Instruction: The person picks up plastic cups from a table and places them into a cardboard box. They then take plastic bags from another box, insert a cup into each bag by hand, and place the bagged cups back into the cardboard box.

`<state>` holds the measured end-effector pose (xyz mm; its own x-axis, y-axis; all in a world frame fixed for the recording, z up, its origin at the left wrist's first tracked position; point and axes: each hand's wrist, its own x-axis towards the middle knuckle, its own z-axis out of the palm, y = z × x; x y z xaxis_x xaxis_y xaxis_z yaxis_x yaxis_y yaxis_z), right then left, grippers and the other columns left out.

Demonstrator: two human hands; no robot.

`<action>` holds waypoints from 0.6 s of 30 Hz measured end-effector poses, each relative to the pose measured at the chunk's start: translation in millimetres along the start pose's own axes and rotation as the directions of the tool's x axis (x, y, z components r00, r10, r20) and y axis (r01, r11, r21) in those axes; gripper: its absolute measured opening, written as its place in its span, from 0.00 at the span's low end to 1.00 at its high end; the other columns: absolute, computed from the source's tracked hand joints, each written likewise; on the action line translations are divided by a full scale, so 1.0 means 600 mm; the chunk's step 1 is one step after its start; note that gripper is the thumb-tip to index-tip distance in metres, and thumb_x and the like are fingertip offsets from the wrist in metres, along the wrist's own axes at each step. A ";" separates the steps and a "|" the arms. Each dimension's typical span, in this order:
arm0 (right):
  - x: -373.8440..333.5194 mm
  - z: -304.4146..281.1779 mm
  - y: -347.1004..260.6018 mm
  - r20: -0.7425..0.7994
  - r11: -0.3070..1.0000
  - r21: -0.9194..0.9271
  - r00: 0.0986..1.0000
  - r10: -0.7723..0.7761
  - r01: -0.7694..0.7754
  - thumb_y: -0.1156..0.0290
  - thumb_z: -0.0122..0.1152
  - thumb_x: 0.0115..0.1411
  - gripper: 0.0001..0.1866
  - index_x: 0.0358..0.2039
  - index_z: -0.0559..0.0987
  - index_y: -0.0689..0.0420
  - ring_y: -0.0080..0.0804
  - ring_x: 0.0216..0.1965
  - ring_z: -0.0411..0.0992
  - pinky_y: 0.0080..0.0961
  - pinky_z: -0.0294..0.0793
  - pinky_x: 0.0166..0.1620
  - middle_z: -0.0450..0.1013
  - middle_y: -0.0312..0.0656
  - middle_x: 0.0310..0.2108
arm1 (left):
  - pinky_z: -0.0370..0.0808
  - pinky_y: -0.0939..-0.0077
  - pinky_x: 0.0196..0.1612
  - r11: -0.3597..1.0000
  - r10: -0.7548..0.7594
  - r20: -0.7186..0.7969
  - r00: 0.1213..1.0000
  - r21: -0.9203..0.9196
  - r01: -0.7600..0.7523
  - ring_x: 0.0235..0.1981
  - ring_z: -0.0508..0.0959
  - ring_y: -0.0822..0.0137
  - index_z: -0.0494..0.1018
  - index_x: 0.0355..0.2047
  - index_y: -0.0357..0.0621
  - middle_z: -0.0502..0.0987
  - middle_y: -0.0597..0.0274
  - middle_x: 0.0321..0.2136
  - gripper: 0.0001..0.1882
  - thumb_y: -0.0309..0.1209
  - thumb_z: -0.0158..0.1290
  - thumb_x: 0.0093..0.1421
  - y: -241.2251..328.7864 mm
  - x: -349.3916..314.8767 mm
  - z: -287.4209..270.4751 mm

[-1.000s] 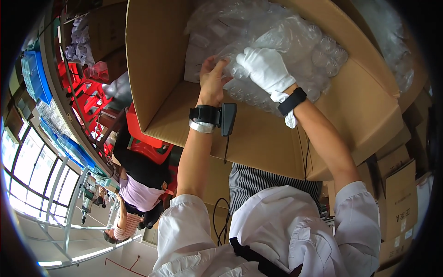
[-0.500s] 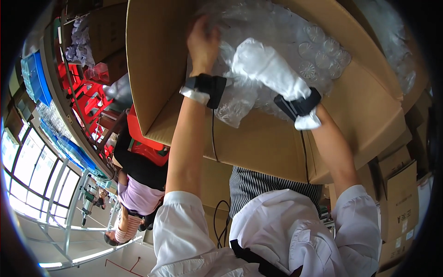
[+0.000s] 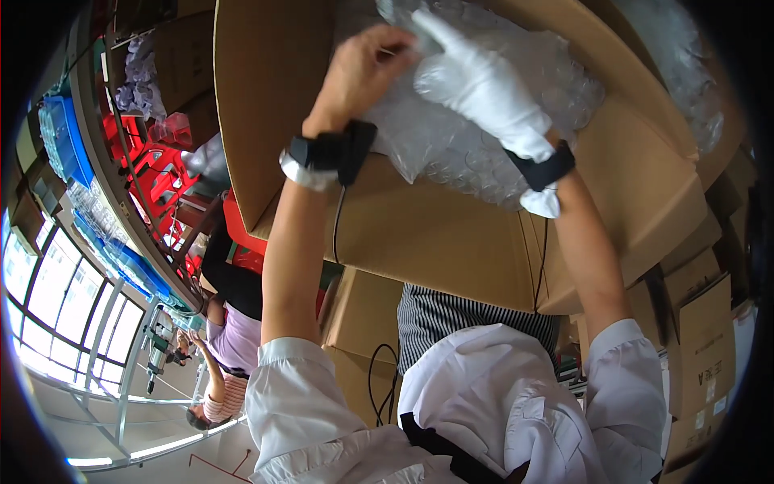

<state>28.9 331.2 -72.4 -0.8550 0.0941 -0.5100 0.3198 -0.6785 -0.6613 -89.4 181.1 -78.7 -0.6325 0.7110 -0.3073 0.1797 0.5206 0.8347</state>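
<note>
A large open cardboard box point(image 3: 451, 234) stands in front of me, filled with clear bubble wrap point(image 3: 484, 137). My bare left hand point(image 3: 363, 73), with a black band at the wrist, reaches into the box and grips the upper edge of the wrap. My right hand point(image 3: 476, 81) wears a white glove and a black wrist strap; it presses on the same sheet with its fingers closed over it. Both hands are close together above the wrap. What lies under the wrap is hidden.
More cardboard boxes point(image 3: 701, 339) are stacked at the right. At the left are red crates point(image 3: 153, 169), blue bins point(image 3: 68, 141) and a curved metal rack. Another person point(image 3: 230, 339) in a pink top bends over below the rack. Bright windows point(image 3: 48, 306) fill the lower left.
Both my hands have moved up and further into the box, lifting the bubble wrap. The wrist bands sit higher in view than a second ago.
</note>
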 end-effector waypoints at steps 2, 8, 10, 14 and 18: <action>0.004 -0.018 0.026 0.002 0.871 -0.481 0.994 -0.113 0.100 0.78 0.54 0.53 0.13 0.40 0.74 0.63 0.23 0.32 0.68 0.17 0.68 0.40 0.71 0.35 0.32 | 0.72 0.75 0.35 0.974 0.009 0.125 0.992 -0.225 0.020 0.30 0.76 0.66 0.74 0.34 0.39 0.75 0.58 0.28 0.10 0.29 0.52 0.52 0.029 -0.013 0.023; -0.040 -0.131 0.013 0.073 0.552 -0.786 0.928 -0.364 0.279 0.79 0.55 0.52 0.09 0.35 0.75 0.62 0.23 0.34 0.69 0.17 0.68 0.39 0.72 0.37 0.33 | 0.73 0.73 0.35 0.821 -0.543 0.262 0.798 -0.033 0.570 0.32 0.76 0.64 0.72 0.34 0.36 0.75 0.53 0.28 0.15 0.37 0.51 0.54 -0.036 -0.054 0.081; -0.069 -0.159 -0.004 -0.001 0.150 -0.987 0.933 -0.359 0.057 0.78 0.56 0.51 0.07 0.33 0.75 0.62 0.23 0.34 0.70 0.17 0.69 0.39 0.73 0.37 0.32 | 0.73 0.64 0.37 0.773 -0.502 0.327 0.801 0.586 0.245 0.35 0.77 0.56 0.72 0.33 0.36 0.75 0.47 0.31 0.17 0.39 0.49 0.54 -0.090 -0.099 0.137; -0.102 -0.199 0.028 -0.446 0.597 -0.790 0.801 -0.400 -0.142 0.78 0.58 0.48 0.05 0.28 0.74 0.61 0.24 0.31 0.70 0.18 0.69 0.36 0.73 0.37 0.28 | 0.71 0.57 0.41 0.623 -0.671 0.227 0.706 0.689 0.371 0.39 0.74 0.48 0.70 0.37 0.38 0.74 0.44 0.35 0.18 0.39 0.50 0.51 -0.141 -0.171 0.205; -0.112 -0.193 0.052 -0.427 0.585 -0.802 0.801 -0.419 -0.121 0.77 0.62 0.42 0.14 0.33 0.76 0.54 0.27 0.27 0.73 0.22 0.72 0.34 0.74 0.39 0.27 | 0.71 0.58 0.42 0.535 -0.798 0.135 0.587 0.606 0.589 0.41 0.74 0.48 0.64 0.45 0.40 0.73 0.45 0.38 0.23 0.38 0.51 0.50 -0.146 -0.177 0.231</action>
<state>143.7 388.0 -122.4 -0.6450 0.6708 -0.3661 0.6176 0.1755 -0.7666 66.4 125.6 -182.8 -0.4129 0.0655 -0.9084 0.1801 0.9836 -0.0109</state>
